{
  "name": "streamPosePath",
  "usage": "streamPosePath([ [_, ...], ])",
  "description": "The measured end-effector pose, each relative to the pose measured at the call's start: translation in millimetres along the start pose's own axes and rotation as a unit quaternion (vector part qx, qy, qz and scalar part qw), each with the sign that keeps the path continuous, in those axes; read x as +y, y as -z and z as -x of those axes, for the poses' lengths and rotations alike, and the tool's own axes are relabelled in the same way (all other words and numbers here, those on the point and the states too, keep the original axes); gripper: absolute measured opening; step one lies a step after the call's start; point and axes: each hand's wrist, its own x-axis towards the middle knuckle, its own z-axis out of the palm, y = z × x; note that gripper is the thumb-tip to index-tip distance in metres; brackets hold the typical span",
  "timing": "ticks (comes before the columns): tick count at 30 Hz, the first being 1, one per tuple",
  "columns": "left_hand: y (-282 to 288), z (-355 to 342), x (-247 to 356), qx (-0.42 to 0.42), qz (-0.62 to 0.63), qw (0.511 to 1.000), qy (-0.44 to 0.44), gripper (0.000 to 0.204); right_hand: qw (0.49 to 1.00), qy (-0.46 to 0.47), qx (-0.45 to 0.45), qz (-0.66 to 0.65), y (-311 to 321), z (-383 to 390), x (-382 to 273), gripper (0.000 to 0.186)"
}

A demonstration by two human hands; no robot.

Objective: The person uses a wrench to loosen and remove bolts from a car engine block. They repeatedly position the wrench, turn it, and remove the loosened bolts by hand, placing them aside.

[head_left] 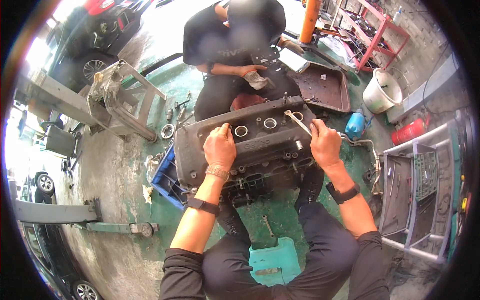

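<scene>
A dark engine valve cover (255, 145) with round spark plug openings sits on a cylinder head in front of me. My right hand (326, 142) grips a silver wrench (299, 121) at the cover's right side; the wrench's far end rests near the upper right of the cover. My left hand (220, 146) is closed with its fingertips on the cover, left of the openings; what it may hold there is hidden.
A co-worker (232, 45) in dark clothes sits opposite. Around us are a brown drip tray (336, 90), white bucket (381, 100), blue jug (354, 125), blue crate (163, 187), loose wrench (268, 225), teal stool (273, 255), rolling tool cart (417, 195) and metal lift post (60, 100).
</scene>
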Motion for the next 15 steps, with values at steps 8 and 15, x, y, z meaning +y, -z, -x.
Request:
streamPosePath([
  [8,0,1,-1,-0.005,-0.006,1.0,-0.004,0.022,0.997,-0.077,-0.005,0.017,-1,-15,30,0.017],
  [15,-2,2,-1,0.008,-0.017,1.0,-0.014,0.021,0.999,-0.034,0.029,-0.011,-14,-67,72,0.027],
])
